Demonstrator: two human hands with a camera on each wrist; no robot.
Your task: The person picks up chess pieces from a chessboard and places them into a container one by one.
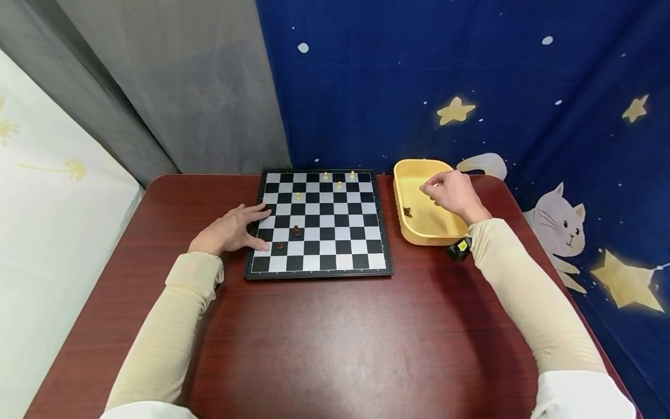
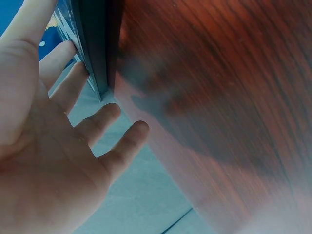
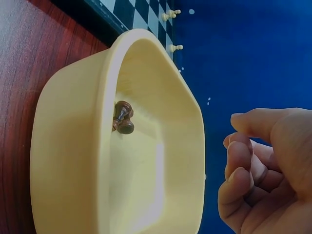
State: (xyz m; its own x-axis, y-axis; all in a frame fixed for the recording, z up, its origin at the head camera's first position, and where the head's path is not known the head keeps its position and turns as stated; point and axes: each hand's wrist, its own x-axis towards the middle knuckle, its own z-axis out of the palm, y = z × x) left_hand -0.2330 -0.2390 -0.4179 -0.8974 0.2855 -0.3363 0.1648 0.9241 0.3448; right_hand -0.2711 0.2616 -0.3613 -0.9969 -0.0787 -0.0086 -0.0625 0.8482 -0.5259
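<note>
My left hand [image 1: 230,230] is at the left edge of a black-and-white chessboard [image 1: 335,273], fingers spread, with thumb and fingertips over the border squares. Near its thumb stand a dark chess piece [image 1: 296,231] and a lower dark piece [image 1: 280,245]. My right hand [image 1: 453,192] hovers over a yellow plastic bin [image 1: 419,240]. Its fingers curl in, the thumb close to the index fingertip, and nothing shows between them in the right wrist view. A few dark brown chess pieces [image 3: 124,117] lie inside the bin, against its wall nearest the board.
Several cream pawns stand toward the board's far side, among them one pawn [image 1: 298,196] left of the others. The reddish-brown table [image 1: 335,337] extends in front of the board. Behind it hang a grey curtain [image 1: 183,87] and a blue star-patterned curtain [image 1: 377,75].
</note>
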